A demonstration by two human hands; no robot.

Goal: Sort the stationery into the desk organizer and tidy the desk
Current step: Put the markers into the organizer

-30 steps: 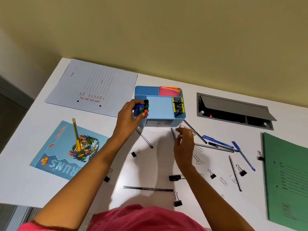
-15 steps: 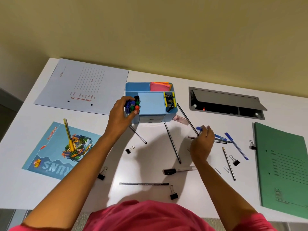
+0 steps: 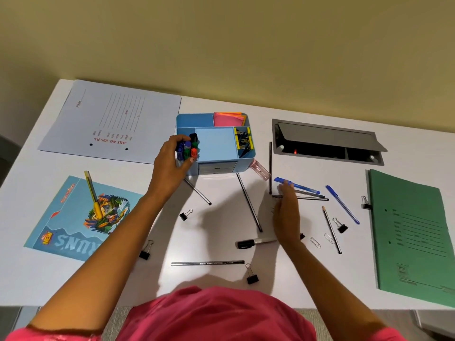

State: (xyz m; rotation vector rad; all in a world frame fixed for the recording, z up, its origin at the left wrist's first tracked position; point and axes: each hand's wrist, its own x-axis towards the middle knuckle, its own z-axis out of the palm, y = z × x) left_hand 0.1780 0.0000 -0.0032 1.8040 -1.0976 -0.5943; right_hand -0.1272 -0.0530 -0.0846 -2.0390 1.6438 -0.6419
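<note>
On the white tabletop [image 3: 221,217], to the right of the blue desk organizer [image 3: 192,120], the right hand [image 3: 286,212] is hovering with fingers straight and nothing visibly in its hold. Its fingertips [image 3: 285,187] are lying over the near end of a blue pen [image 3: 304,187]. The pen is lying directly ahead of that hand, at its fingertips. Its long axis is running left to right across the person, dipping slightly toward the right, and its thicker blue end is pointing left, toward the organizer. Two dark pens [image 3: 312,198] are lying just beside it on nearly the same line. The left hand [image 3: 172,166], well apart, is gripping a bundle of markers [image 3: 188,150] standing upright in the organizer's front-left compartment. That is leaving the right hand as the likelier one for the pickup.
</note>
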